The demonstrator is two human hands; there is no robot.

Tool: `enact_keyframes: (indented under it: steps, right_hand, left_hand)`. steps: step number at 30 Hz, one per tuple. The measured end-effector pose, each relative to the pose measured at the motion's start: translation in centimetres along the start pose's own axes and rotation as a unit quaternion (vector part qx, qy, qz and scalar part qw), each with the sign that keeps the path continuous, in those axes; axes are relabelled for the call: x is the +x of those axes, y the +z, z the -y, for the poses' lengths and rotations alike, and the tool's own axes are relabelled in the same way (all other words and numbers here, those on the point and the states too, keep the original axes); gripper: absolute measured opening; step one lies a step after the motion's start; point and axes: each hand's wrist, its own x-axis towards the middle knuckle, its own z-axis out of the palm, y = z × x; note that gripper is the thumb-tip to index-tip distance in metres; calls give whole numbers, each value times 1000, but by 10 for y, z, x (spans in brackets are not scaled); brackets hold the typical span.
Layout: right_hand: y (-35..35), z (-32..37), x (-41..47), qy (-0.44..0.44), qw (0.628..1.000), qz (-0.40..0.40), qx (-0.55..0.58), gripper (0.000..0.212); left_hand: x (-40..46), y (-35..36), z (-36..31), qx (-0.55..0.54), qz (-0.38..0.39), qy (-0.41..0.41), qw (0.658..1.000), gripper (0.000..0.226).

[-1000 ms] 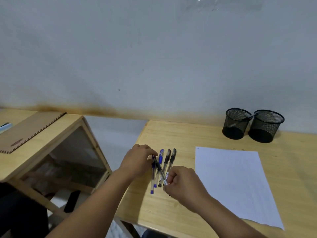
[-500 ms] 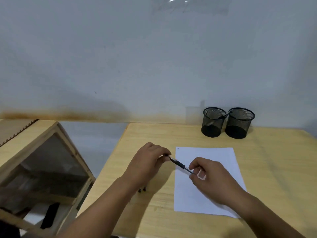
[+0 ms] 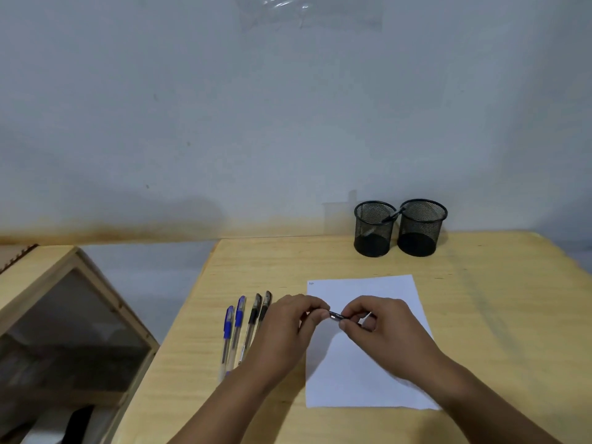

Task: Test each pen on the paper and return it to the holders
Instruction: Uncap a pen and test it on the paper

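Over the white paper (image 3: 365, 363) both hands hold one black pen (image 3: 335, 315). My left hand (image 3: 288, 325) pinches its left end and my right hand (image 3: 378, 325) pinches the rest; only a short dark piece shows between the fingers. To the left of the paper lie two blue-capped pens (image 3: 233, 328) and two black-capped pens (image 3: 258, 315) side by side, partly hidden by my left wrist. Two black mesh holders (image 3: 374, 229) (image 3: 421, 227) stand at the back of the wooden desk (image 3: 496, 315); the left one has a pen leaning in it.
A wooden box with a glass side (image 3: 64, 331) stands to the left, apart from the desk's left edge. A pale wall rises right behind the holders. Bare desk surface lies to the right of the paper.
The two hands have drawn closer together on the pen, which sat slanted before and is nearly hidden now. The view shifted, bringing the row of pens on the desk back into sight.
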Motion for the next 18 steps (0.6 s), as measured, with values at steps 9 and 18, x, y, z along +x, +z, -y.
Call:
enact_keyframes:
  steps: [9,18]
  right_hand:
    - [4,0,-6,-4,999,-3,34,6]
    - [10,-8,-6,17,996,-7,83,5]
  left_hand:
    - [-6,-4,-8,-132,15,-75,988,8]
    - [-2,-11,-11,-109,23,-73,991,9]
